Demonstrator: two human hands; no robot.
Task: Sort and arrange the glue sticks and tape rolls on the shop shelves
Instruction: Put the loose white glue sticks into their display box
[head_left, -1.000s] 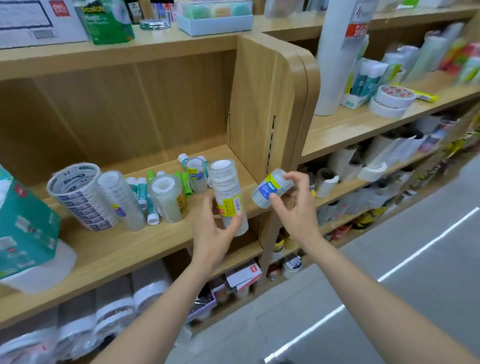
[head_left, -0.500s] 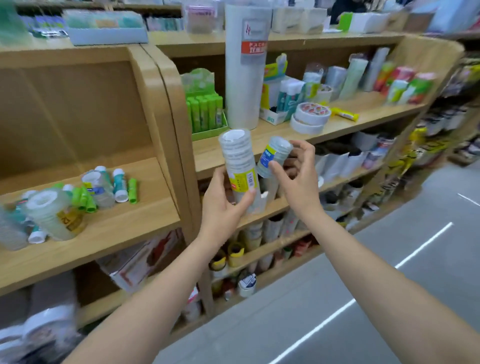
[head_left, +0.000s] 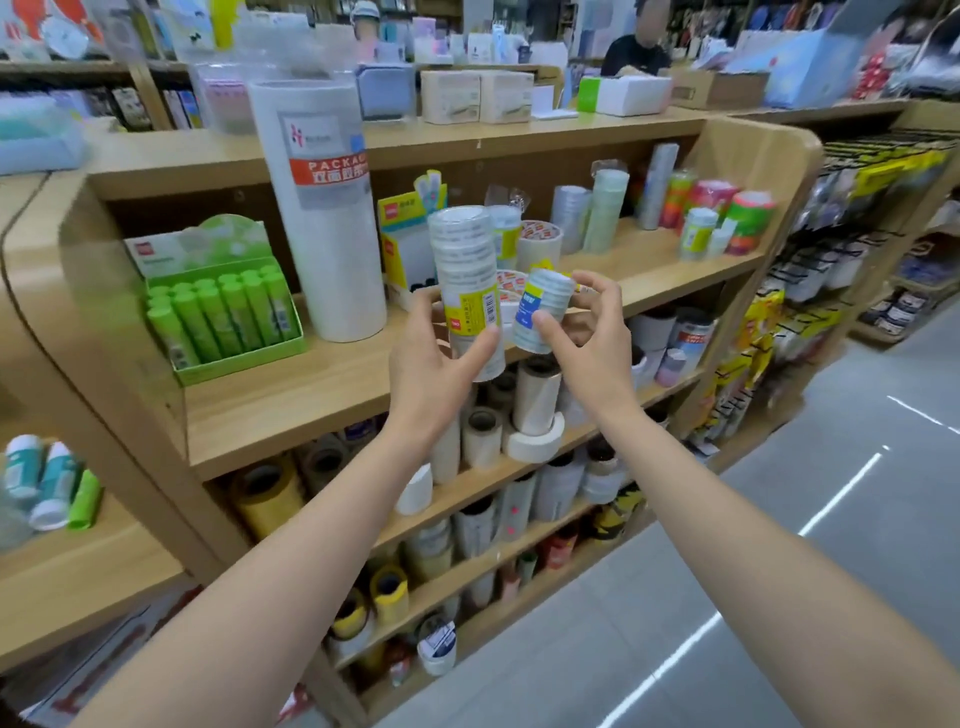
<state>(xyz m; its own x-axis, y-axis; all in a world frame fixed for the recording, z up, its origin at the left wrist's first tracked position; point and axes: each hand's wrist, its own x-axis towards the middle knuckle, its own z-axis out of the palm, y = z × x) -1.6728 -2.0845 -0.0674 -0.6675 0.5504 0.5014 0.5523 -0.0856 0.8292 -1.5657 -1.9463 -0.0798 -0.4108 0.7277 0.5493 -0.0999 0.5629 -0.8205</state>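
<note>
the wooden shelf (head_left: 291, 410) runs along the aisle. on its middle board stands a tall white roll (head_left: 327, 249) with an orange band reading "packa", the rest out of sight. left of it sits a green box of glue sticks (head_left: 223, 312). in front, the left hand (head_left: 431, 374) grips a tall tape sleeve (head_left: 462, 260) with a yellow label. just beside it, the right hand (head_left: 592, 353) pinches a shorter tape sleeve (head_left: 540, 306), labelled blue and yellow.

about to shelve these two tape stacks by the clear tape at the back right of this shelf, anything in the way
Partly: red-printed tape rolls lie on the shelf behind the tall stack in the left hand and the short stack in the right hand. Right of them, nothing visible blocks the shelf board.
</note>
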